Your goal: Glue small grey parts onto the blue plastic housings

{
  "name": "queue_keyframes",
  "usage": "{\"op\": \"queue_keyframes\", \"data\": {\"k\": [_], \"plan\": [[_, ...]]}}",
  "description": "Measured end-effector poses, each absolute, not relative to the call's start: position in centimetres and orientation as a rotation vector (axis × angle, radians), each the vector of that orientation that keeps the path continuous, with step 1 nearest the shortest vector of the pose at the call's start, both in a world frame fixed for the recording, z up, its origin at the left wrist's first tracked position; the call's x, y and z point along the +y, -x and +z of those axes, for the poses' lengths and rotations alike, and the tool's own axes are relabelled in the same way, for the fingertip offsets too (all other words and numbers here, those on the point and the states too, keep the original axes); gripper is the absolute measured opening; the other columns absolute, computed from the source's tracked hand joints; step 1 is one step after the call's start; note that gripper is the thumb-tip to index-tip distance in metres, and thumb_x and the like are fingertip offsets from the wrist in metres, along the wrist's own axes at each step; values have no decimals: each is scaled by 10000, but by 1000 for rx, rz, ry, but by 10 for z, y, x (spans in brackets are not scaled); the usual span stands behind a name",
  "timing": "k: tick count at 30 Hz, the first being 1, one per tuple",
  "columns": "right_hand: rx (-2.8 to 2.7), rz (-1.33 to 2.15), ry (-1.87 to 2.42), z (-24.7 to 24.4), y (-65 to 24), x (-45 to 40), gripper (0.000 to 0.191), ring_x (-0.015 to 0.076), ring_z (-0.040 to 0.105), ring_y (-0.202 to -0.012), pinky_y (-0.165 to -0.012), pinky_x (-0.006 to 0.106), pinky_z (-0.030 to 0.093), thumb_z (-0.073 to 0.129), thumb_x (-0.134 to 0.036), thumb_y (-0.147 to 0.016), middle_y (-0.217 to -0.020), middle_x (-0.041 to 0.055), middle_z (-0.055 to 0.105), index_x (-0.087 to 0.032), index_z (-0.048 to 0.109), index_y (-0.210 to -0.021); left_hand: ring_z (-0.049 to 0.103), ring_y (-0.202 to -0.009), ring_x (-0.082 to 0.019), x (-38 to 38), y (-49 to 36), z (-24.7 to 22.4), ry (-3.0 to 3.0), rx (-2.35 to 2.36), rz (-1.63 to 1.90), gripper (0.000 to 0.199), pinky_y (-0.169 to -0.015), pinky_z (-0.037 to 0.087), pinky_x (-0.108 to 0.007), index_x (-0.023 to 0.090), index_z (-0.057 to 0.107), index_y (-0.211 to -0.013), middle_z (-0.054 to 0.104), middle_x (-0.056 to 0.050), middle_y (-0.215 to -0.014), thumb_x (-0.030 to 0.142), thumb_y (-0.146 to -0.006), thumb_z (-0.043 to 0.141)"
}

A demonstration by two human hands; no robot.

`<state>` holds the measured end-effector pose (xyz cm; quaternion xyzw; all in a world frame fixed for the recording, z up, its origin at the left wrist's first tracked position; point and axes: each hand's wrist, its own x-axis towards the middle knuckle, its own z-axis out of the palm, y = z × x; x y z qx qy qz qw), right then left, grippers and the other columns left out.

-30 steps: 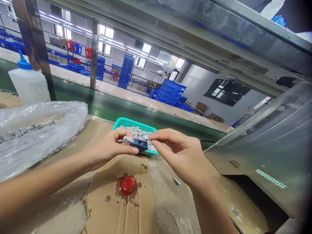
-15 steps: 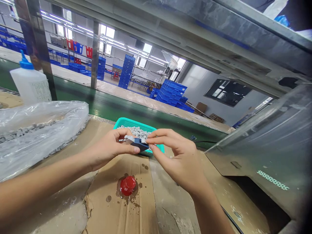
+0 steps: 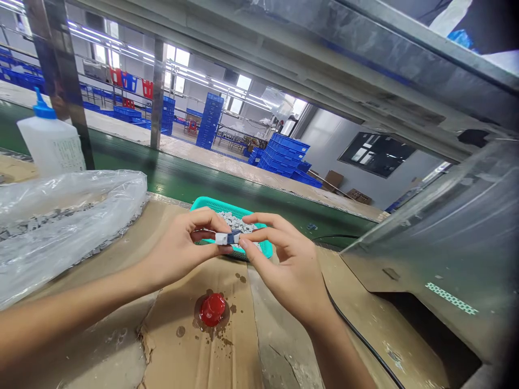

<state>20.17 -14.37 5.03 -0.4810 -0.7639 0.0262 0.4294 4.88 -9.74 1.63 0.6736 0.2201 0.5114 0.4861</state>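
hands (image 3: 178, 254) closer together, pinching blue-white plastic part (image 3: 227, 238)

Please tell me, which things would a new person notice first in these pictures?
The left hand and right hand come first, at the centre, pinching a small white-and-blue part above a teal basket of grey pieces. Just below, a red cap sits on stained cardboard, with a clear plastic bag to the left. Far behind, blue crates stand in stacks.
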Motion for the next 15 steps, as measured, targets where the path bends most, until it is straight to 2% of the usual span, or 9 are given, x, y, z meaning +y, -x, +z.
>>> {"op": "queue_keyframes", "data": {"k": [9, 15], "plan": [[-1680, 371, 1188, 48, -197, -141, 89, 188, 564, -857, -693, 306, 464, 628, -138, -669, -874, 35, 613, -206, 659, -621, 539, -789, -115, -103, -42, 17, -2148, 594, 1520, 74, -702, 440, -217, 181, 576, -737, 572, -19, -810, 115, -706, 562], [-1632, 481, 1143, 50, -193, -142, 103, 202, 555, -884, -779, 373, 442, 616, -133, -674, -884, 39, 614, -205, 657, -612, 556, -811, -146, -107, -40, 15, -2277, 615, 1568, 134, -758, 424, -247, 242, 624, -762, 600, -24, -851, 138, -718, 553]]}}
